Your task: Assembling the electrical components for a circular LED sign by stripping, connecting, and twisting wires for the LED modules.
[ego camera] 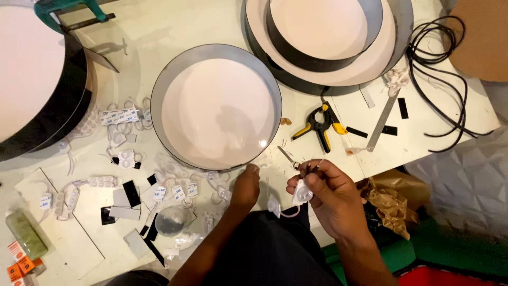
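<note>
LED module (302, 194), small white w/ clear lens, sits in right hand (325, 198), pinched btwn thumb & fingers, fingers curled tight round it just past front edge of table (233, 26); a thin wire end sticks up from the same grip, and a pinkish wire loops down to a 2nd white module (274, 205) hanging just beside, btwn the two hands. Left hand (246, 186) rests fingertips-down on table edge, fingers bunched narrow, touching surface near rim of round shallow pan (216, 108) w/ metal wall & white inside; can't tell if it holds anything. More white modules on wires (119, 119) lie scattered left of the pan, w/ small black & white cut pieces (129, 193) near them. Black-and-yellow spring clamp (321, 125) lies on table right of pan, above right hand, apart from it. Metal strip (382, 121) lies further right, by black cable coil (444, 79) at table's right end. Bigger round pan (328, 37) w/ a smaller ring inside sits at top. Black-walled round piece (37, 79) at far left, green clamp (66, 10) above it. Crumpled brown paper (389, 204) below table edge, right of the wrist.
</note>
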